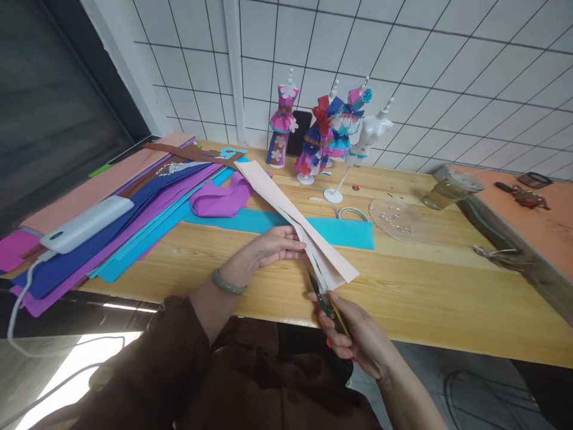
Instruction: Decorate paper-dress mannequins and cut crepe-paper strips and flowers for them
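Pale pink strip (286, 209), long axis far-left to near-right, in left hand (273, 246) grip; scissors (323, 301) in right hand (358, 337).

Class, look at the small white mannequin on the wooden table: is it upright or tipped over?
Upright, though leaning slightly. The white mannequin stands on its round base on the table, beside the dressed mannequins.

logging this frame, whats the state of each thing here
pale pink paper: folded long, slit into strips at near end, held up
left hand: pinching the paper
right hand: gripping the scissors
scissors: blades at the paper's edge
white mannequin: upright, bare
dressed mannequins: upright, clothed
glass cup: holds yellowish liquid
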A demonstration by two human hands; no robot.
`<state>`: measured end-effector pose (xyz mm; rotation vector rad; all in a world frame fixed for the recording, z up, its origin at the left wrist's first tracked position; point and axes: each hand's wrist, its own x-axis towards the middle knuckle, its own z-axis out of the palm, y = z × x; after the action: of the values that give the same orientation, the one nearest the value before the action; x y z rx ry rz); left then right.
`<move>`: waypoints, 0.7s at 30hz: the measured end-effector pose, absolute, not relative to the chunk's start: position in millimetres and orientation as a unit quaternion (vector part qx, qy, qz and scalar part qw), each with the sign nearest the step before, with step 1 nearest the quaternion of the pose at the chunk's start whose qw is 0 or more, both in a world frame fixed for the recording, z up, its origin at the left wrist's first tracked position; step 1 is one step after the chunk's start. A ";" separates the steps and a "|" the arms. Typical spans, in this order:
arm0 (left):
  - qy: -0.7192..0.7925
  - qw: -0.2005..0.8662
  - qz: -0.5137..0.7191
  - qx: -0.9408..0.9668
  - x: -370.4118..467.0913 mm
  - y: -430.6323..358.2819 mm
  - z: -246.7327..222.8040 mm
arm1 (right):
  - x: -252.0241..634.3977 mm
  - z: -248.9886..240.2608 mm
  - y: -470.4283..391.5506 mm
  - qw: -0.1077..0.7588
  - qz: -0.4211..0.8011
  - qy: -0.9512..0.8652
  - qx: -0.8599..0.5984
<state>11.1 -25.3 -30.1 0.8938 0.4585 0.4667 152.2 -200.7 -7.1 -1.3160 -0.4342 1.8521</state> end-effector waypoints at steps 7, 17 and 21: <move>0.212 0.844 0.237 0.431 11.3 -23.5 -33.2 | 148.5 -8.9 -204.4 0.458 0.755 -0.132 -0.451; 0.238 0.838 0.213 0.442 4.8 -21.9 -31.7 | 150.2 -14.8 -194.9 0.494 0.709 -0.204 -0.460; 0.245 0.836 0.204 0.447 2.0 -22.8 -30.1 | 150.6 -14.4 -192.3 0.484 0.711 -0.214 -0.462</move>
<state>2.0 -22.8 -30.1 0.9453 0.5190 0.4316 150.6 -192.3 -14.4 -1.1248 -0.5220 1.7320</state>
